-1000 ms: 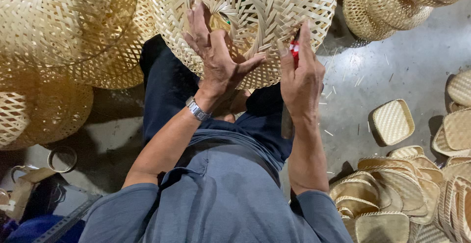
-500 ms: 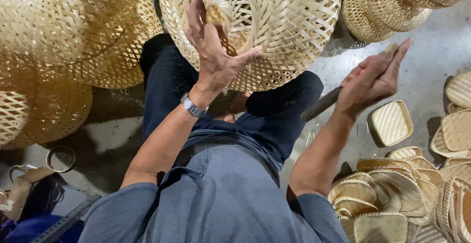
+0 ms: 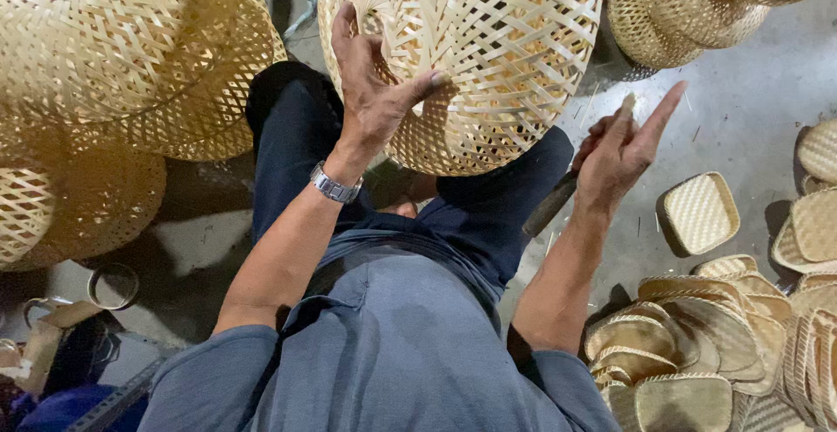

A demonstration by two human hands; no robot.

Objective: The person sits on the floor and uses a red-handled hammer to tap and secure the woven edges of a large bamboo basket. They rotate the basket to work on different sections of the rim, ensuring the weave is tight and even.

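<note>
Head view: left hand point(image 3: 370, 92) open, fingers spread, thumb pressed against pale round woven bamboo basket point(image 3: 497, 48) resting over lap. Right hand point(image 3: 623, 149) clear of basket, to its right, closed around dark slim-handled tool point(image 3: 551, 205), index finger extended. Steel wristwatch point(image 3: 336, 185) on left wrist. Small flat woven bamboo trays point(image 3: 697, 214) on grey floor point(image 3: 750, 101) at right.
</note>
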